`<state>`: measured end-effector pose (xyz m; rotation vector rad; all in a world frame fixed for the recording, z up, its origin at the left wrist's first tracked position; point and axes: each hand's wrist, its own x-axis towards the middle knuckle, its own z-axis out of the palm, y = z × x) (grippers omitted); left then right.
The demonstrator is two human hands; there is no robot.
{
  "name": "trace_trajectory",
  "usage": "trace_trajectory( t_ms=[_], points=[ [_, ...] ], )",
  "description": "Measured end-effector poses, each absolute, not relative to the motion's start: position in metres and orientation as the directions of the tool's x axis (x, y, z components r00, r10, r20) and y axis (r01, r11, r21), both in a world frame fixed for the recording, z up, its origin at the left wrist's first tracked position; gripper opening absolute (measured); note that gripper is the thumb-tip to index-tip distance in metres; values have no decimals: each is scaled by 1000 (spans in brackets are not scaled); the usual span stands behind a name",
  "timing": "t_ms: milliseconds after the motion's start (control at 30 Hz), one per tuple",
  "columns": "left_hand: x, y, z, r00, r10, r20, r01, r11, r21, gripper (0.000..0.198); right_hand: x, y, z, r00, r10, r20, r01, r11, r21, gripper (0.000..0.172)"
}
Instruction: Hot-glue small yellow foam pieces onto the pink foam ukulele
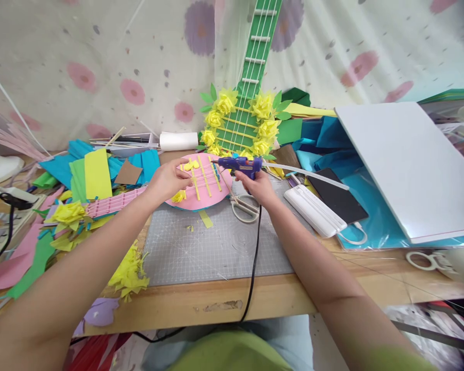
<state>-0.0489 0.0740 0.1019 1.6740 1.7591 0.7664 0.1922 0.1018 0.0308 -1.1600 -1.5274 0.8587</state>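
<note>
A pink paper guitar body [216, 193] with yellow strips lies on the grey cutting mat [201, 252], its pink neck [114, 202] pointing left. My left hand [167, 180] is over the body's left part, fingers bent close to a small yellow paper piece [191, 165]; whether it grips anything is hard to make out. In my right hand [258, 186] is a purple glue gun [242, 164], its nozzle pointing left above the body and a long white glue stick [309, 173] sticking out behind. One yellow flower [179, 196] sits at the body's lower left edge.
Behind stands a green paper guitar [235, 129] with yellow flowers. Scissors [245, 208] lie under the glue gun. A white power bank [315, 210], black phone [338, 196] and white board [410, 170] are at right. Coloured paper [98, 174] and yellow flowers [129, 270] lie left. A black cord [257, 247] crosses the mat.
</note>
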Motion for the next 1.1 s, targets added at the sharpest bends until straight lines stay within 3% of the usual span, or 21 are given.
trace_trajectory(
  t_ms=[100, 200, 367, 567, 667, 800, 1000, 1100],
  points=[
    [-58, 74, 101, -41, 999, -1, 660, 28, 751, 68, 216, 99, 28, 103, 974, 203, 247, 173, -953, 45],
    [-68, 73, 102, -40, 998, 50, 674, -10, 738, 64, 238, 93, 20, 194, 968, 160, 370, 78, -926, 47],
    [-75, 70, 110, -102, 994, 39, 691, 42, 722, 64, 254, 87, 5, 224, 961, 159, 686, -40, -727, 44],
    [-78, 63, 120, -77, 997, -7, 668, 57, 742, 71, 256, 88, -3, 154, 984, 88, 809, -74, -583, 45],
    [-84, 62, 123, -52, 998, 44, 772, 12, 636, 66, 259, 89, -8, 90, 985, 149, 835, 7, -550, 44],
    [-95, 66, 120, 37, 994, 101, 829, -87, 553, 60, 266, 79, -13, 21, 941, 338, 899, 131, -418, 50],
    [-100, 72, 115, 67, 992, 110, 837, -116, 535, 64, 259, 45, 2, -64, 888, 456, 965, 171, -197, 19],
    [-97, 71, 117, 89, 989, 117, 825, -139, 548, 63, 247, 36, 12, -90, 882, 463, 974, 174, -142, 16]
  ],
)
